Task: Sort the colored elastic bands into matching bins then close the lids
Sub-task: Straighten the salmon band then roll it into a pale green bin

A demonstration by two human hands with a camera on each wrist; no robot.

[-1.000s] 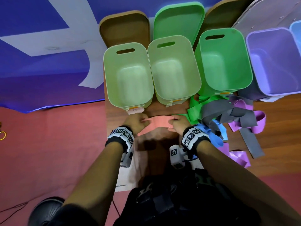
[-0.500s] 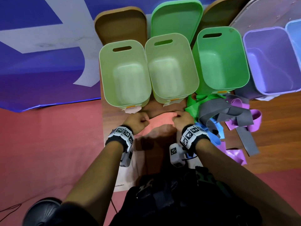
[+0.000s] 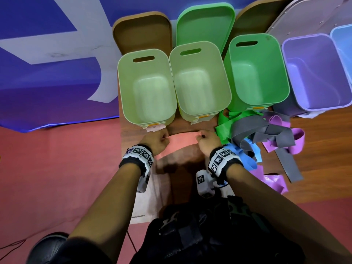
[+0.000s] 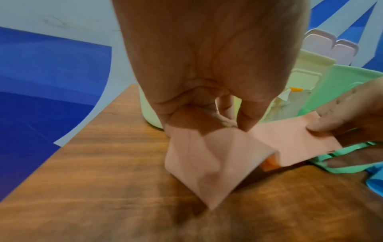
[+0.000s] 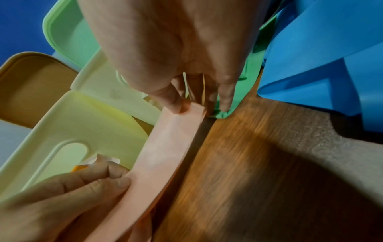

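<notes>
A pink elastic band (image 3: 182,140) hangs stretched between both hands just above the wooden table, in front of two pale green bins (image 3: 146,86) (image 3: 200,80). My left hand (image 3: 158,139) pinches its left end, the loose tail (image 4: 207,163) folding down toward the table. My right hand (image 3: 204,141) pinches the right end between thumb and fingers (image 5: 178,104). A darker green bin (image 3: 257,71), a purple bin (image 3: 316,71) and a blue bin (image 3: 342,40) stand further right, all without lids on.
A heap of green (image 3: 224,126), grey (image 3: 262,134), blue (image 3: 247,157) and purple (image 3: 289,143) bands lies right of my right hand. Lids lean behind the bins: brown (image 3: 142,31), green (image 3: 205,23), another brown and a grey one. The table's left edge (image 3: 120,141) runs beside my left hand.
Both hands have lifted the pink band slightly toward the bins and drawn it flatter between them. The pile of bands has not moved.
</notes>
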